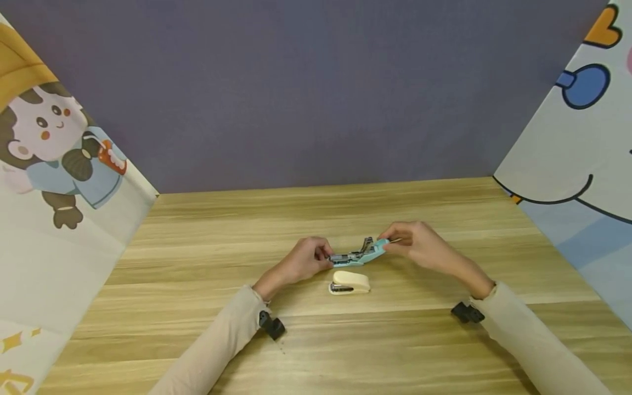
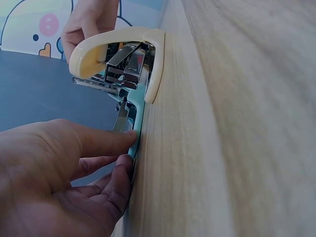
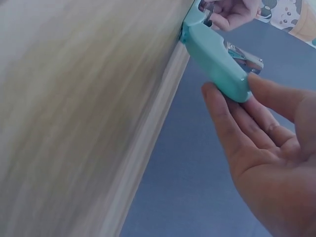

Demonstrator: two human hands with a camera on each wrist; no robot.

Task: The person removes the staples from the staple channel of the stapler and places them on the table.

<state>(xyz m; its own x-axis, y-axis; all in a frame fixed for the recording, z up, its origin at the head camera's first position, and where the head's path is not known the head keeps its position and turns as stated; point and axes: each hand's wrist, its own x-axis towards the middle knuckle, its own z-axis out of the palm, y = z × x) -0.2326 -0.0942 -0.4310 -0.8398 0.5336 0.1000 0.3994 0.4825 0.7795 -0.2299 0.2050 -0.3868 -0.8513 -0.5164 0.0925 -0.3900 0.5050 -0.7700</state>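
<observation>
A mint-green stapler (image 1: pixel 373 252) is spread wide between both hands, its metal insides facing up. My left hand (image 1: pixel 307 258) pinches the end of its base between thumb and fingers, low over the table. At the other end, my right hand (image 1: pixel 417 247) holds the tip of the raised top cover; in the right wrist view the thumb and fingers (image 3: pixel 219 113) grip that rounded green end (image 3: pixel 217 61). A metal piece (image 3: pixel 245 58) sticks up from the opened part. Just in front of it lies a cream stapler (image 1: pixel 351 282), touched by neither hand; it partly hides the green one in the left wrist view.
The wooden table (image 1: pixel 222 219) spreads around both hands. A grey-purple panel (image 1: pixel 316 99) stands along its back edge, with cartoon-printed panels (image 1: pixel 54 153) at both sides. Black wrist cameras (image 1: pixel 271 325) sit at the sleeve cuffs.
</observation>
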